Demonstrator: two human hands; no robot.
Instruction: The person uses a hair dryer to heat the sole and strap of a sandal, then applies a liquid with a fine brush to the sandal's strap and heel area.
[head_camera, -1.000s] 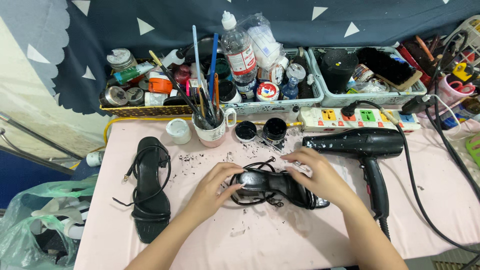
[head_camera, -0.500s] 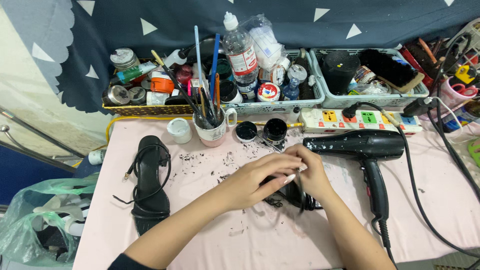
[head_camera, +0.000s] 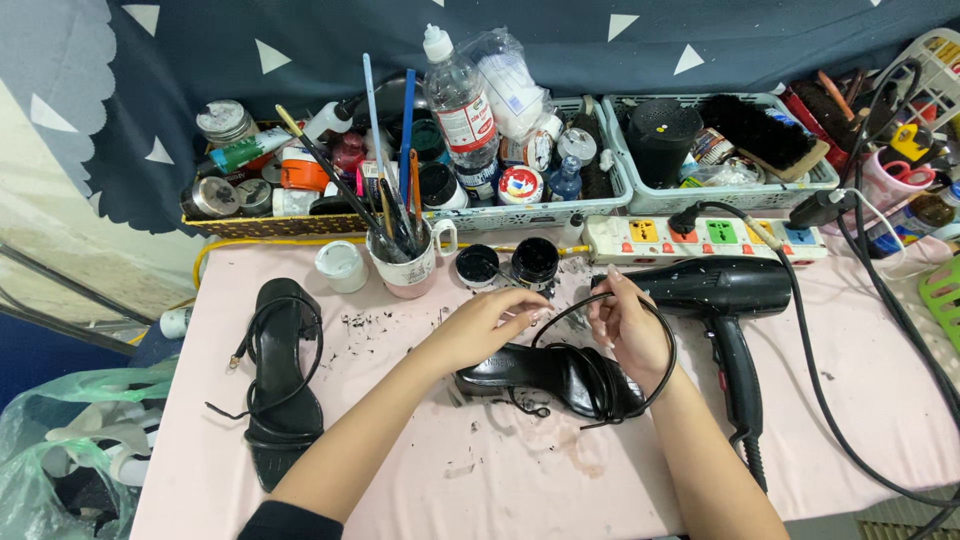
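The pink table (head_camera: 880, 420) carries all items. A black hair dryer (head_camera: 725, 300) lies at 3 o'clock of the hands. A second black sandal (head_camera: 280, 375) lies at 9 o'clock, well apart. The worked black sandal (head_camera: 550, 375) lies at centre, on its side. The left hand (head_camera: 485, 325) rests on it, fingers loosely curled near the thin strap (head_camera: 655, 330). The right hand (head_camera: 630, 325) pinches that strap, looped around it. Two open black paint jars (head_camera: 510, 265) stand at 12 o'clock.

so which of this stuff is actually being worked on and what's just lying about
In hand:
- left hand and right hand on the black sandal
- its thin black strap, looped round the right hand

Lying about:
- second black sandal
- black hair dryer
- power strip
- mug of brushes
- two open black jars
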